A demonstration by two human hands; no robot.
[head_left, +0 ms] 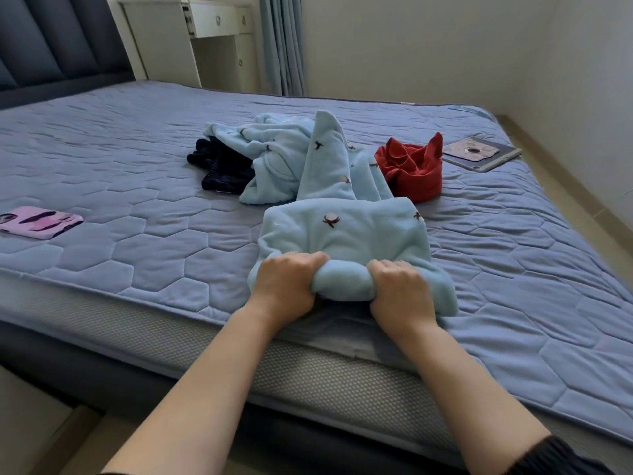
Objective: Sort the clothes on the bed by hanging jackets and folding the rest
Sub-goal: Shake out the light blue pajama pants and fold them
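Left hand [287, 282] and right hand [399, 289] each clench one pale-blue fleece garment [342, 228]. Behind it: one navy garment [219, 168], one red garment [412, 176]

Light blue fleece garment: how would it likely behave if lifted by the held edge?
Probably floppy: the light blue fleece garment bunches into a roll where the left hand and right hand grip it, and its far part lies in loose folds. Likely light yet bulky, given the thick pile. It may drag rather than slide on the quilted mattress.
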